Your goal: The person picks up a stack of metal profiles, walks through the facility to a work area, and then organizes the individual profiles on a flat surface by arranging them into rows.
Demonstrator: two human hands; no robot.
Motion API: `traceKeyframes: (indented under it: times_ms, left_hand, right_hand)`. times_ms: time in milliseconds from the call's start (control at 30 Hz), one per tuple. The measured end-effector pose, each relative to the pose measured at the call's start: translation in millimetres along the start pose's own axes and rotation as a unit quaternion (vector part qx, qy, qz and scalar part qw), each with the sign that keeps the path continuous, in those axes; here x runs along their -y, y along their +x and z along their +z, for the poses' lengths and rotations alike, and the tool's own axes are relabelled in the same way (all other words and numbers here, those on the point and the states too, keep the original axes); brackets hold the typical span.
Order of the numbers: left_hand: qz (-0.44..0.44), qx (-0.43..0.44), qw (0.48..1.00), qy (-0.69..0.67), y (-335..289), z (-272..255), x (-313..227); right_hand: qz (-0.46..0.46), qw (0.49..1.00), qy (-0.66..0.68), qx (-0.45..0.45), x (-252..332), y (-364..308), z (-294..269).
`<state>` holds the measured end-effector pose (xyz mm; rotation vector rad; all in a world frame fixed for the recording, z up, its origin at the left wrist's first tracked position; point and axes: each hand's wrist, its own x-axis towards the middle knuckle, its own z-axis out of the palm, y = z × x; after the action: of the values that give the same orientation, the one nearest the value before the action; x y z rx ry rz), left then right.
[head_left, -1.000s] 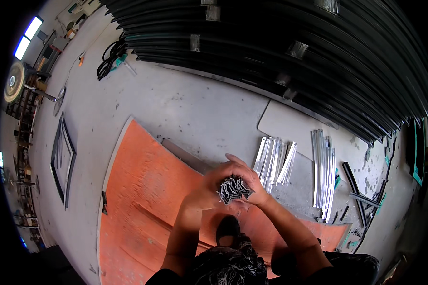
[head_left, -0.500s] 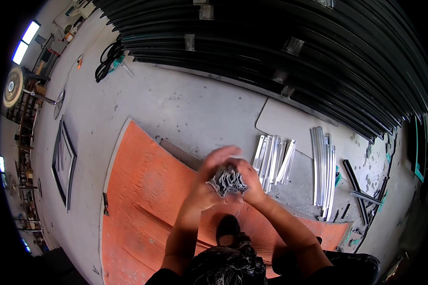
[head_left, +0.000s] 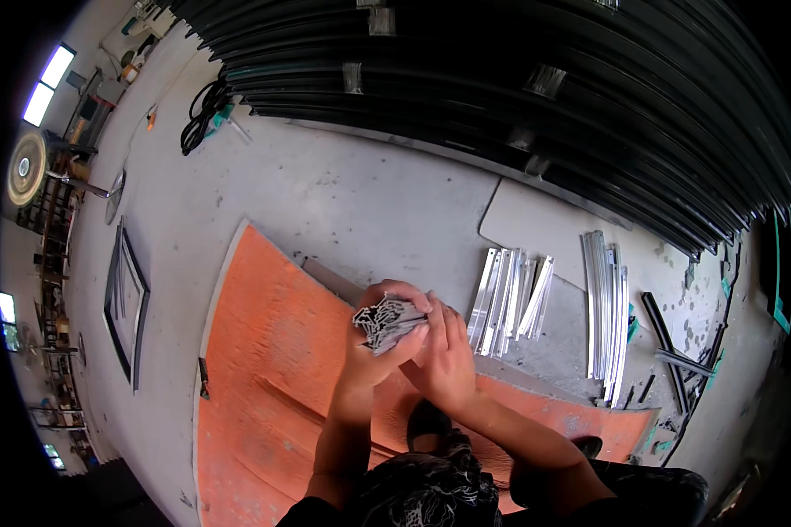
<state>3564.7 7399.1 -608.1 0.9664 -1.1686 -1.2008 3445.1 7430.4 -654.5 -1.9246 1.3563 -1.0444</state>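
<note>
The left hand (head_left: 372, 362) is gripping a bundle of slim metal profiles (head_left: 388, 325) above the orange sheet (head_left: 272, 321), while the right hand (head_left: 446, 360) is pressing against its side, fingers bent. Single strips could be slipping out lengthwise if either palm were slackening, since nothing visible (no tie, no tape) is binding them. Their ends are showing thin, angular, grey sections; the sheet is looking scuffed and ridged.

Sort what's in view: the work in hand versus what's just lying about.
Work in hand:
- bundle, held in left hand, right hand against it
- perhaps silver strips, similarly slim

Apparently lying about:
- fan
- frame
- black bars
</note>
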Motion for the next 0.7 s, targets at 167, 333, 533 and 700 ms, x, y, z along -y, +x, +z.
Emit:
traceKeyframes:
  times_ms: [167, 333, 533, 700]
  left_hand:
    - [-0.044, 0.128, 0.990, -0.028, 4.5, -22.5, -8.7]
    - [-0.091, 0.194, 0.977, -0.021, 7.5, -23.2, -12.7]
    - [-0.092, 0.173, 0.979, -0.050, 6.1, -14.8, -14.7]
    - [-0.072, 0.209, 0.974, -0.054, 5.0, -21.1, -6.5]
  right_hand:
    - [-0.010, 0.999, 0.051, -0.011, 16.3, 5.4, -37.0]
    - [-0.076, 0.984, 0.133, -0.090, 22.5, 18.8, -57.5]
    - [-0.051, 0.980, 0.174, -0.079, 21.0, 25.1, -57.6]
    - [-0.034, 0.973, 0.218, -0.063, 22.3, 23.8, -54.4]
